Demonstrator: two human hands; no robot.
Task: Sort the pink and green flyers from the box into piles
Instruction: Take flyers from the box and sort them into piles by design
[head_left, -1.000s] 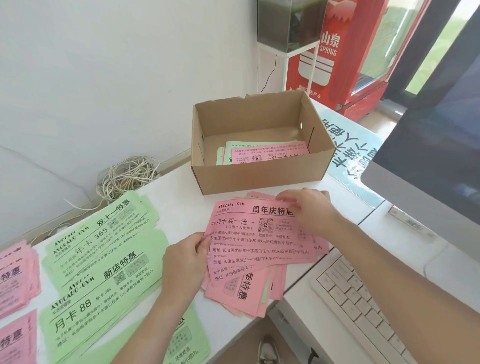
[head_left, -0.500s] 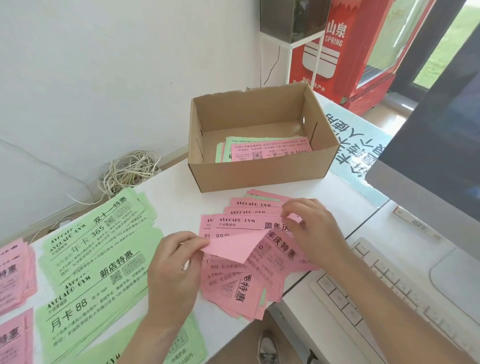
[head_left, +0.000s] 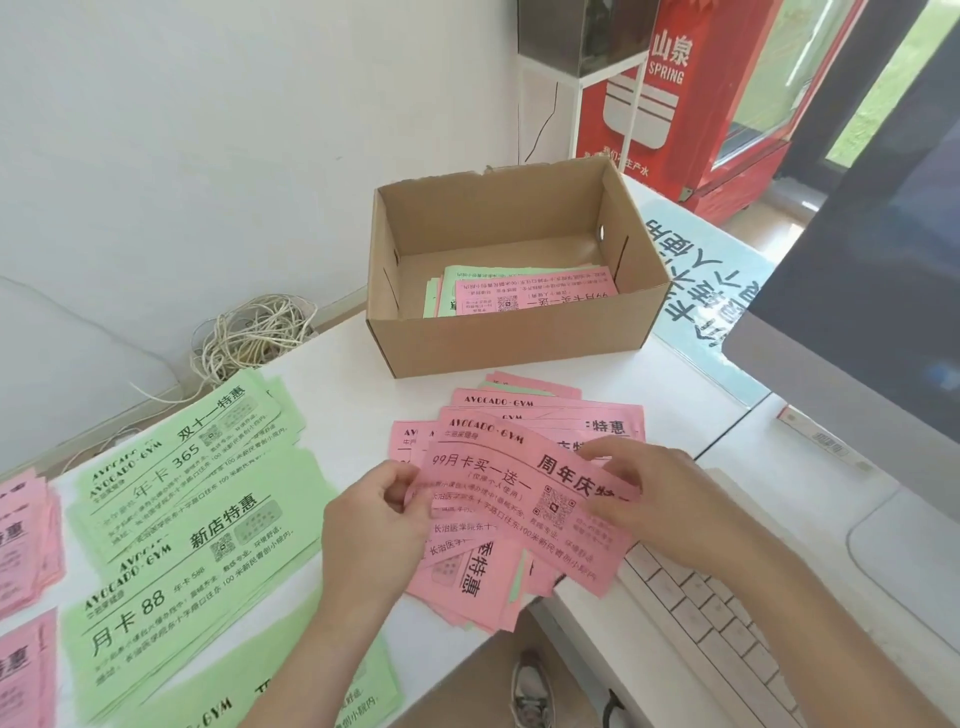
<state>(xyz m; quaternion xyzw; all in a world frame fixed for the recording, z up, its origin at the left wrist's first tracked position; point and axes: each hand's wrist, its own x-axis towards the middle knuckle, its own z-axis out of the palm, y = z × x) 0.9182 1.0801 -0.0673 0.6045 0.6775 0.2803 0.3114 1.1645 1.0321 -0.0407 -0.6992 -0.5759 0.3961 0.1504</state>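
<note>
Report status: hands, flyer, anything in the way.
Left hand, right hand both pinch one pink flyer above pink pile. Cardboard box holds more flyers. No obstruction seen.

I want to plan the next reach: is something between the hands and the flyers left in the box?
Only the near wall of the box stands before the flyers inside; the top is open. The left hand and right hand hold a pink flyer.

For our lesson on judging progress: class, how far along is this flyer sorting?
Done: green piles and pink piles lie sorted at the left. In hand: the left hand and right hand pinch one pink flyer above a loose, mostly pink heap. Left: that heap, plus the pink and green flyers in the cardboard box.
</note>
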